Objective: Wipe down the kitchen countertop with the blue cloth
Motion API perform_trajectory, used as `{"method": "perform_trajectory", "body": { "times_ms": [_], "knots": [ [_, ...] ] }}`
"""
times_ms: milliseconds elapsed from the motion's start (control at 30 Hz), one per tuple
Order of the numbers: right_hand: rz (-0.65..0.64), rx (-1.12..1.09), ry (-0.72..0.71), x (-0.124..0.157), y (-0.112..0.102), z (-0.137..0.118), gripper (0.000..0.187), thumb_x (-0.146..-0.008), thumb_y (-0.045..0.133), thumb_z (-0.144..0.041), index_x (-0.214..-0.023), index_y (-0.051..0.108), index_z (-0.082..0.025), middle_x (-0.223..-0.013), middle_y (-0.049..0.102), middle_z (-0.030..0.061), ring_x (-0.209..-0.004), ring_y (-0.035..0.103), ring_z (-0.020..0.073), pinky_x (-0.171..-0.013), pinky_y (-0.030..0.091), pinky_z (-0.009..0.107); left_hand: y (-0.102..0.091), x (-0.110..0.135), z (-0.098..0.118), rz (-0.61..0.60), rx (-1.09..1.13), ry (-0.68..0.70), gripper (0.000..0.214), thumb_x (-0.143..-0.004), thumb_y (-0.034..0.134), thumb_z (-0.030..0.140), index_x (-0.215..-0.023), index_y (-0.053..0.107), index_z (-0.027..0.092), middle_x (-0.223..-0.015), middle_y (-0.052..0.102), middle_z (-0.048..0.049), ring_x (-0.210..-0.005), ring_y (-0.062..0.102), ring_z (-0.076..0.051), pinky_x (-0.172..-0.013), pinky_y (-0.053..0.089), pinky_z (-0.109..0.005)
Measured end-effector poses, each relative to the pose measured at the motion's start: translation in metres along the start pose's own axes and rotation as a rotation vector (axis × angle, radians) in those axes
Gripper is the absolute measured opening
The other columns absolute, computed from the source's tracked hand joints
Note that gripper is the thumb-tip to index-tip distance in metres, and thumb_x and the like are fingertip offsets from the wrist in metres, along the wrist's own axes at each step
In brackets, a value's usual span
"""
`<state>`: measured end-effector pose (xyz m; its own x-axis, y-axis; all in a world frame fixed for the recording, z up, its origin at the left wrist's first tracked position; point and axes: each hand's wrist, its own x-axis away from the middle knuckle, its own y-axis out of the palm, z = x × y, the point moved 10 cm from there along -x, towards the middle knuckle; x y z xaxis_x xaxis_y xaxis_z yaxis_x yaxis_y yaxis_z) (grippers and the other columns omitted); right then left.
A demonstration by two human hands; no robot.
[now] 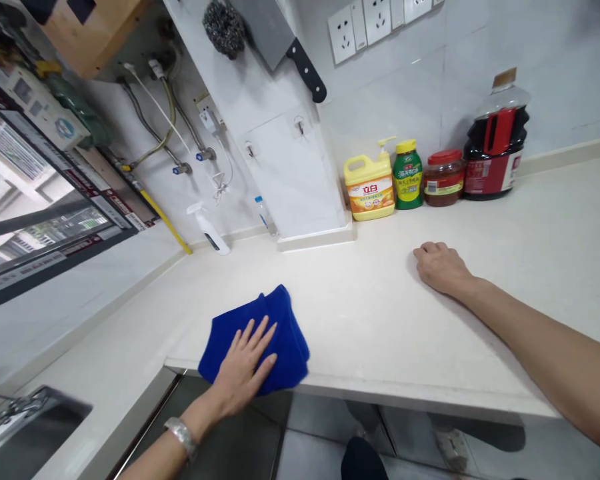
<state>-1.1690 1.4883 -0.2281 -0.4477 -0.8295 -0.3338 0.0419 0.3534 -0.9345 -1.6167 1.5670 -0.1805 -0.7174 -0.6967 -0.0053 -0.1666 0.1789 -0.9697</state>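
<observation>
My left hand point(243, 373), with a silver bracelet at the wrist, lies flat with fingers spread on a blue cloth point(287, 333). The cloth rests on the pale countertop point(370, 313), and its lower edge reaches the counter's front edge near the corner. Further right, my right hand point(441, 268) leans on the countertop with its fingers curled into a loose fist; nothing shows in it, though its underside is hidden. Behind that hand, against the wall, stand a yellow detergent jug point(369, 189), a green bottle with a yellow cap point(409, 175) and a red-lidded jar point(443, 179).
A large dark sauce bottle point(495, 143) stands at the back right. A white spray bottle point(210, 230) and small clear bottle point(267, 217) sit at the back left. A cleaver point(305, 67) and steel scrubber point(223, 29) hang on the pillar. The sink point(35, 433) is lower left.
</observation>
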Motion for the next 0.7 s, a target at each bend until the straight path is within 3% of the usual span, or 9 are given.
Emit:
{"method": "perform_trajectory", "body": {
  "times_ms": [167,300,533,700],
  "knots": [
    [-0.029,-0.006,0.047,0.003,-0.006,-0.003,0.04,-0.095,0.034,-0.012,-0.121,0.064,-0.007,-0.13,0.058,0.0224,-0.115,0.053,0.032,-0.091,0.046,0.042,-0.011,-0.024,0.094,-0.057,0.061,0.232,0.063,-0.103,0.019,0.061,-0.161,0.017,0.036,-0.169,0.008,0.0022,-0.156,0.0,-0.03,-0.126,0.009,-0.062],
    [-0.051,-0.006,0.049,0.005,-0.008,-0.005,0.04,-0.096,0.034,-0.013,-0.122,0.063,-0.006,-0.132,0.056,0.0226,-0.116,0.053,0.0327,-0.092,0.046,0.042,-0.019,-0.055,0.141,-0.087,0.126,0.356,0.066,-0.1,0.027,0.067,-0.16,0.017,0.04,-0.169,0.006,0.0018,-0.155,-0.003,-0.033,-0.125,0.007,-0.065],
    [-0.057,0.053,0.04,0.002,-0.005,-0.004,0.04,-0.097,0.034,-0.014,-0.124,0.062,-0.008,-0.133,0.056,0.0207,-0.115,0.054,0.0327,-0.09,0.046,0.042,-0.025,-0.12,0.179,-0.058,0.207,0.456,0.073,-0.094,0.033,0.076,-0.158,0.024,0.042,-0.169,0.012,-0.0003,-0.155,0.0,-0.036,-0.125,0.006,-0.066],
    [0.006,0.049,0.045,-0.001,-0.004,0.004,0.04,-0.097,0.038,-0.02,-0.128,0.062,-0.013,-0.135,0.056,0.0169,-0.117,0.053,0.0333,-0.092,0.046,0.045,-0.025,-0.165,0.18,-0.045,0.224,0.452,0.074,-0.092,0.032,0.079,-0.157,0.027,0.044,-0.169,0.013,0.0022,-0.156,0.002,-0.032,-0.127,0.004,-0.059]
  ]
}}
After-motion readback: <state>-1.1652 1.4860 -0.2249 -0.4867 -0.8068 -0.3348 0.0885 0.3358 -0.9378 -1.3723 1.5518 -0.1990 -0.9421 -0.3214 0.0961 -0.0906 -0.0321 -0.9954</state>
